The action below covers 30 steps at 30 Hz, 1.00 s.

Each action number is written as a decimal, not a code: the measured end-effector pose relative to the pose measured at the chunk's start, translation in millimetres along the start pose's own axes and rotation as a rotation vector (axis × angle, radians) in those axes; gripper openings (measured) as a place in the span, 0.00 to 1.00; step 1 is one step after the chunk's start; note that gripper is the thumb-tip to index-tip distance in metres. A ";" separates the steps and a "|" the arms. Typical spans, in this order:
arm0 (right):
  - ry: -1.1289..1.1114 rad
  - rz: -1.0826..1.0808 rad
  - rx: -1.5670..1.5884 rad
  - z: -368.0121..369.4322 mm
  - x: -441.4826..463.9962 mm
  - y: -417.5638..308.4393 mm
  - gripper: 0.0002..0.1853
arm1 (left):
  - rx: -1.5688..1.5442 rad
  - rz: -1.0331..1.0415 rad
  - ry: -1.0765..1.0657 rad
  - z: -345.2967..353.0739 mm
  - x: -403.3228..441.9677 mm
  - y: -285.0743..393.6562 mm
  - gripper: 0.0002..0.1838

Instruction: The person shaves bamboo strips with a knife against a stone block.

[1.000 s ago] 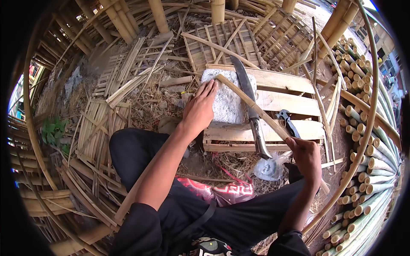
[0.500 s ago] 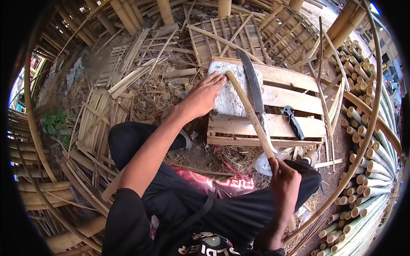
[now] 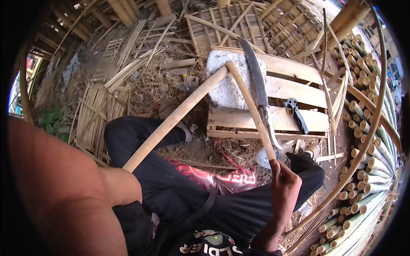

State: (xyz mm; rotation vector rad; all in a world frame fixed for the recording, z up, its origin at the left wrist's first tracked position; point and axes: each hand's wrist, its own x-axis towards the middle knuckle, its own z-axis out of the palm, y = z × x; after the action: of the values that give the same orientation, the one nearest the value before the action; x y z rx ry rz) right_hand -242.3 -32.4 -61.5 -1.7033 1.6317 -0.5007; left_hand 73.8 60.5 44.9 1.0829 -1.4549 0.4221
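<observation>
My right hand (image 3: 285, 179) is closed round the near end of a bamboo strip (image 3: 252, 102). This strip runs up to a white, rough-topped block (image 3: 220, 91). There it meets a wider bamboo length (image 3: 179, 113) in a sharp V; whether they are one folded piece I cannot tell. The wider length slants down over my leg, its lower end at my left arm (image 3: 98, 187). That arm is bent close to the camera, and my left hand is out of frame. A large knife (image 3: 255, 72) lies beside the strip, its blade across the block's right side.
The block rests on a slatted wooden crate (image 3: 294, 89), with a black-handled tool (image 3: 297, 116) on its right. Cut bamboo poles (image 3: 376, 166) are stacked at right. Bamboo slats (image 3: 136, 55) and a woven panel (image 3: 224, 27) lie beyond. A plastic bag (image 3: 264, 158) sits below the crate.
My left hand has left the top of the bamboo at the block and gone out of view, its arm now bent near the camera. My right hand keeps its hold.
</observation>
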 end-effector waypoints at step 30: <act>-0.043 -0.212 -0.209 10.7 11.0 -27.2 0.26 | -0.061 -0.102 -0.070 124.4 -11.1 -22.9 0.35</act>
State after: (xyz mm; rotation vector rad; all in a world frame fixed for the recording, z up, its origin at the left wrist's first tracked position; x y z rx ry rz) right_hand -214.4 -42.1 -51.3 -2.0417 1.5248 -0.4010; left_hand 18.6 -44.5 -0.3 1.1269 -1.4575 0.2681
